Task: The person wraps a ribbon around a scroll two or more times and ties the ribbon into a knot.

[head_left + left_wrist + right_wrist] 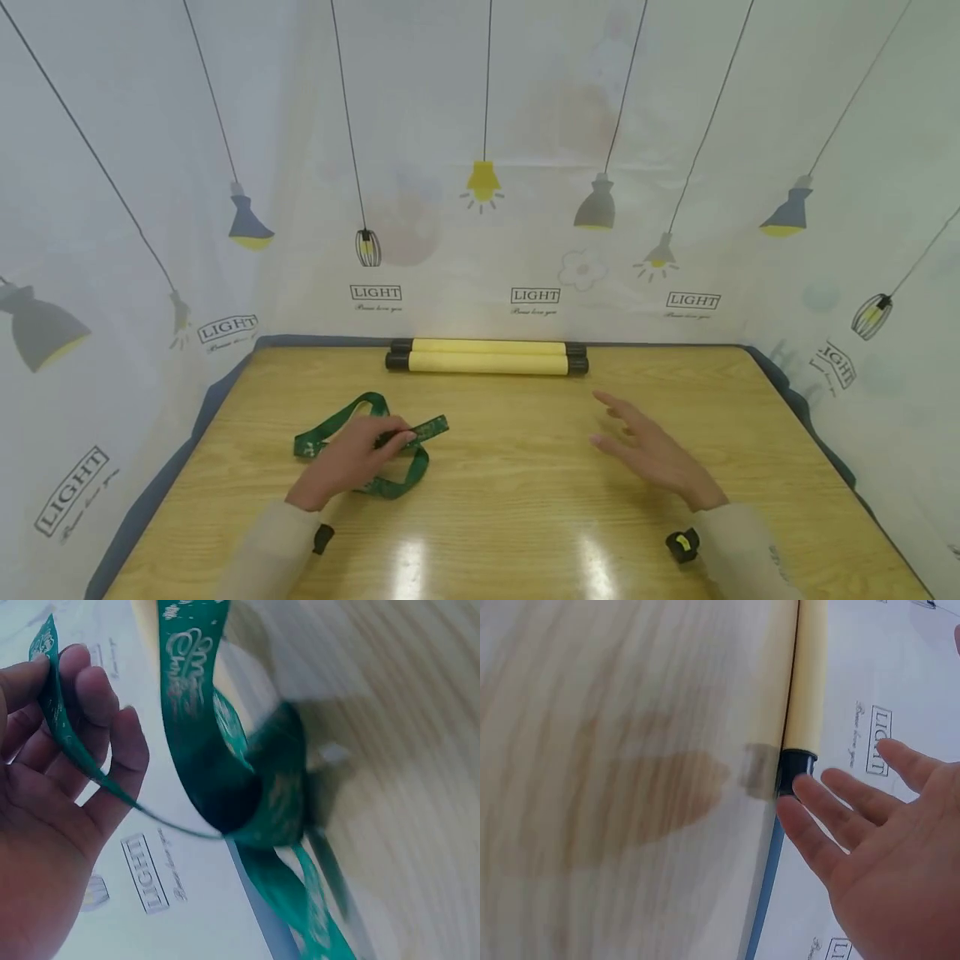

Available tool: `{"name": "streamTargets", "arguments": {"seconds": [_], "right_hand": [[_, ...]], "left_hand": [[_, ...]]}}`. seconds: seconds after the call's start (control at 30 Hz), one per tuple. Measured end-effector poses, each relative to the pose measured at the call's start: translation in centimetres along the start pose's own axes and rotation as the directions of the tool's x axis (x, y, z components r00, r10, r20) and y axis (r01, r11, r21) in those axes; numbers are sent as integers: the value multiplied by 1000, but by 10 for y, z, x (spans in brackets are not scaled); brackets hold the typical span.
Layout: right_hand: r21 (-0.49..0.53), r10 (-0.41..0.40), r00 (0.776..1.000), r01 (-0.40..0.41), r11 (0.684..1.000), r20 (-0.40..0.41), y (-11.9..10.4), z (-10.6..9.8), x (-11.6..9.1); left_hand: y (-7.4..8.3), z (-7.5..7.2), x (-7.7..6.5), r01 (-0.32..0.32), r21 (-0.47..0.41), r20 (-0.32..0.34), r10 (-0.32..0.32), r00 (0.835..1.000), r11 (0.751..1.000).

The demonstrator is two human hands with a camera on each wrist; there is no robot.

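A green ribbon (405, 483) with pale printed lettering lies in loose loops on the left part of the table. My left hand (360, 450) pinches it near one end between thumb and fingers, and a short end sticks out to the right. In the left wrist view, the ribbon (187, 712) curls away from the left hand (67, 787), its far loops blurred. My right hand (652, 454) hovers over the right part of the table with fingers spread and holds nothing. The right wrist view shows the same hand (900, 847) with its palm and straight fingers visible.
Two yellow tubes with black end caps (487, 362) lie side by side along the table's back edge. The wood-grain table (510, 483) is enclosed on the back and sides by a white sheet (450, 108) printed with lamps. Dark blue cloth (217, 392) borders the tabletop.
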State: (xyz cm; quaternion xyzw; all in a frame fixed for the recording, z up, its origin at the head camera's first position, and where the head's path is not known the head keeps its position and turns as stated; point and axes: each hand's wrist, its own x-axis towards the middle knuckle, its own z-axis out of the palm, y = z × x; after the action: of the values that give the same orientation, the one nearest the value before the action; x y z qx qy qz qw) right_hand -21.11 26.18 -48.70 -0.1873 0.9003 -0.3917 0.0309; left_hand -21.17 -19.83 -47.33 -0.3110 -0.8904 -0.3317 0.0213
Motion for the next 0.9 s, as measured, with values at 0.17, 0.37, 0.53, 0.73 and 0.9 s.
{"name": "streamTargets", "arguments": {"seconds": [0.17,0.37,0.53,0.73,0.9], "right_hand": [[73,-22,999,20,997,30,-17,7,7],[102,-113,993,108,989,42,-31,18,19],[137,-179,980,166,977,85,-42,29,28],[193,-190,972,162,968,139,-60,40,37],[191,-188,964,152,970,187,-72,47,42]], "left_hand": [[8,13,16,-34,-75,19,36,999,997],[21,28,34,-19,-138,43,25,999,990],[34,41,49,-33,-154,63,43,997,988],[48,54,61,-85,-176,65,97,993,981],[54,64,68,-97,-204,87,117,989,974]]}}
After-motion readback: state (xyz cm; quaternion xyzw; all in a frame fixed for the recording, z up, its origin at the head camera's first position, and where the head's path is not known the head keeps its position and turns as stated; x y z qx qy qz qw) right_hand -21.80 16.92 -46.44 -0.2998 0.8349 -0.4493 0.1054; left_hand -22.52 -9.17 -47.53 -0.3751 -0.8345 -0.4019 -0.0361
